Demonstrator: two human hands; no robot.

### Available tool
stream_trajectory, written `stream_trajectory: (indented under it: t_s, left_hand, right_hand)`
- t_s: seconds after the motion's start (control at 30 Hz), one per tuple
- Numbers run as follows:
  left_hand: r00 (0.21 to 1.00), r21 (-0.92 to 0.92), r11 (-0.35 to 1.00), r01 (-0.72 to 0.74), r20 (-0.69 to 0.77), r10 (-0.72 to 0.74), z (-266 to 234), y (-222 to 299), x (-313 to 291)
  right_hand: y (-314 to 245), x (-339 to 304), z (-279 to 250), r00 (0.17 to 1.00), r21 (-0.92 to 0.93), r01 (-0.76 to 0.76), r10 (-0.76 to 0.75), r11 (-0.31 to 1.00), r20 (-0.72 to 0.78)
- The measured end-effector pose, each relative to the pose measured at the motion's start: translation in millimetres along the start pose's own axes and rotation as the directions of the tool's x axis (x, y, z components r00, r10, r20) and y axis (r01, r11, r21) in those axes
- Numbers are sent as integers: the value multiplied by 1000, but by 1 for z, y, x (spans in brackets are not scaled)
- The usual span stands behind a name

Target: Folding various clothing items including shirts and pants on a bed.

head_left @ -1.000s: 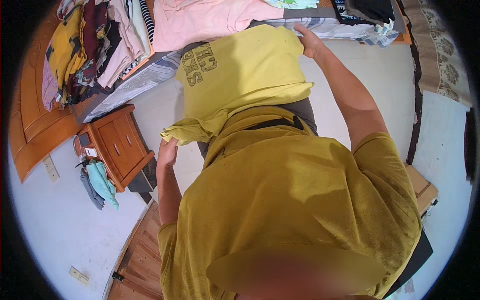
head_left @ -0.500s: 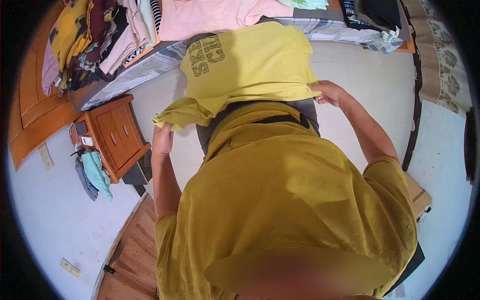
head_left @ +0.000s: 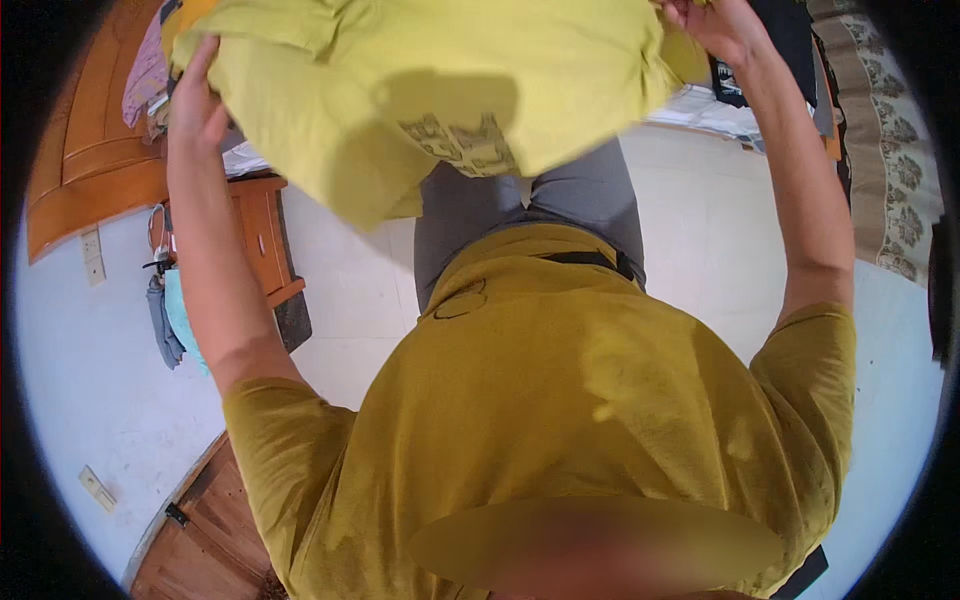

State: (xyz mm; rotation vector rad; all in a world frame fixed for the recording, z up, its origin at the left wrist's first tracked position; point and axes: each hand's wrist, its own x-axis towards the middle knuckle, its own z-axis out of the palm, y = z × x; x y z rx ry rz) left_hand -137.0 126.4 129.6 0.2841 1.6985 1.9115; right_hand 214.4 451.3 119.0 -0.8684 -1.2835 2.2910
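Note:
A yellow T-shirt (head_left: 560, 70) with dark printed lettering is spread between my hands, raised in front of me at the top of the view. My left hand (head_left: 200, 105) grips its left edge, thumb lying over the cloth. At the upper right, my right hand (head_left: 722, 30) pinches the opposite edge, fingers closed on bunched fabric. The printed part hangs down toward my legs, and shadows fall across the cloth. The shirt's far edge runs out of view and it hides most of the bed behind.
A wooden nightstand (head_left: 255, 235) stands at the left, with a teal cloth (head_left: 185, 320) hanging by it. Dark folded clothes (head_left: 785, 50) lie on the bed at the upper right. A patterned curtain (head_left: 880, 150) hangs at the right, and a wooden door (head_left: 205, 540) is at the lower left.
Both hands have lifted the yellow T-shirt up and away from my lap, moving farther apart. Its lettering has swung from the far left to the hanging near edge.

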Motion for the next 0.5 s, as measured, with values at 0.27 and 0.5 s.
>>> stream_trajectory:
  t_s: [0.27,0.5]
  left_hand:
    - [942,-54,943,-327,54,330,9,41,5]
    - [977,132,985,115,166,-137,-63,-123,-81]
  right_hand:
    - [-51,8,19,913,-264,380,-406,887,-49]
    - [49,-10,-94,992,-417,39,-87,908,-95]
